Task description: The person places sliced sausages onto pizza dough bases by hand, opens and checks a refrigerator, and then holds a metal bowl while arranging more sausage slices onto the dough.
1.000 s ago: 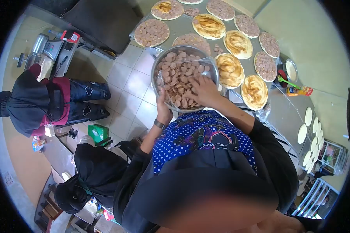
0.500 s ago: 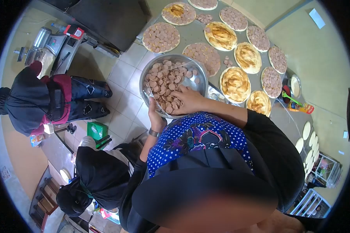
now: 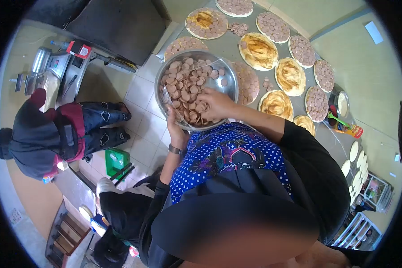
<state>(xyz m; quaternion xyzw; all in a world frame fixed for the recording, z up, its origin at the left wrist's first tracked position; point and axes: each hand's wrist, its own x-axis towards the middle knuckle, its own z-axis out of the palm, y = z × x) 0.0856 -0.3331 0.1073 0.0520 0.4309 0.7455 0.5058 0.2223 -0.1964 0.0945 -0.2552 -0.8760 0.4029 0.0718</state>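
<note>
A large steel bowl point(image 3: 232, 80) full of round sausage slices point(image 3: 182, 80) is close against my apron. My left hand point(image 3: 176, 128) grips the bowl's near left rim, fingers partly hidden by it and by clear plastic film. Down in the bowl, my right hand point(image 3: 215, 106) has its fingers curled into the slices, the tips partly buried. Beyond the bowl are round dough bases: some are covered with slices, such as this topped base point(image 3: 273, 27), while others carry only orange-brown sauce, like this sauced base point(image 3: 258, 51).
The bases lie on a grey table point(image 3: 236, 41). A metal pot point(image 3: 342, 103), a green-handled utensil point(image 3: 337, 117) and several plain dough rounds point(image 3: 353, 151) are to the right. One co-worker point(image 3: 35, 134) stands left by a scale point(image 3: 58, 63); another person point(image 3: 125, 212) is nearer, by a green bin point(image 3: 116, 161).
My view has shifted, so the table's bases sit lower and further right. The bowl now overlaps the nearest topped bases more. My right hand remains among the slices; the nearer co-worker appears lower.
</note>
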